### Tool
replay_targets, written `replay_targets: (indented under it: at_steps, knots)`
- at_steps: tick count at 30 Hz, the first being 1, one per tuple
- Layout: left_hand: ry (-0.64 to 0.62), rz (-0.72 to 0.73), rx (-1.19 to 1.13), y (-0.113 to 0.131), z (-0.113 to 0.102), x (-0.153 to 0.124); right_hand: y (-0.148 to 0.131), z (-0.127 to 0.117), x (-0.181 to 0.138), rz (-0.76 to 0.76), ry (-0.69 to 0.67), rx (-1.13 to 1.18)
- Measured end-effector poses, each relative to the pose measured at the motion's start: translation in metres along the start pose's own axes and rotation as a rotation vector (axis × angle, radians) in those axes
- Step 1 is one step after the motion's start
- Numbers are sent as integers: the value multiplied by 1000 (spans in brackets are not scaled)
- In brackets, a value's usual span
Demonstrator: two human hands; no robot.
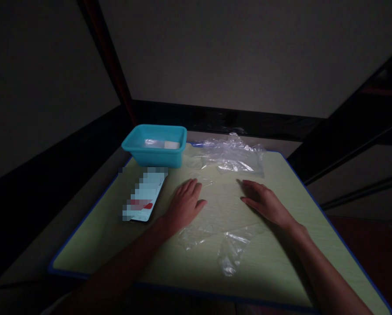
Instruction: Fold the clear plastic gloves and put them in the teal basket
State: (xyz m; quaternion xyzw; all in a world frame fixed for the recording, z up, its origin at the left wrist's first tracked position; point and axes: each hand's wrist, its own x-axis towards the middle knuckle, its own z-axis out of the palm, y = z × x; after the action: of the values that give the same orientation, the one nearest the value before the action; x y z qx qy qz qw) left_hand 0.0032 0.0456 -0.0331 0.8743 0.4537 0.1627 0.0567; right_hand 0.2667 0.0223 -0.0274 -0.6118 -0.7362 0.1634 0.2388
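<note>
A clear, thin plastic bag (222,210) lies spread on the table between my hands, its crumpled handle-like ends toward me. My left hand (187,201) rests flat on the bag's left side, fingers stretched away from me and thumb out. On the other side my right hand (268,201) is held with its fingers and thumb apart, close to the bag's right edge; whether it touches the bag I cannot tell. Neither hand grips anything. Beyond them lies a heap of crumpled clear plastic bags (233,155).
A turquoise plastic basin (156,157) stands at the back left, with something clear and a white item inside. In front of it lies a lit phone (146,197), its screen partly blurred. The pale green table (100,249) has a blue edge; walls stand behind and left.
</note>
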Motion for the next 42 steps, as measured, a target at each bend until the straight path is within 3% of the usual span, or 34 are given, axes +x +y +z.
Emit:
replay_targets:
  at_steps: [7,14,22,27,34,37,42]
  knots:
    - [-9,58,-45,5,-4,3,-4,0,1,90,-51,286]
    - [13,50,-101,7,-4,5,-2,0,0,92,-140,315]
    - [90,-47,-80,4,-6,6,-15,-8,-1,110,-44,267]
    - [144,-72,-124,1,-6,4,-24,-8,-2,263,7,414]
    - [256,-62,-229,3,-2,6,-29,-7,-2,287,49,763]
    - [274,-64,-247,3,-1,7,-30,-8,-3,219,24,804]
    - [360,37,-300,4,-4,6,-31,-12,-6,-54,-25,666]
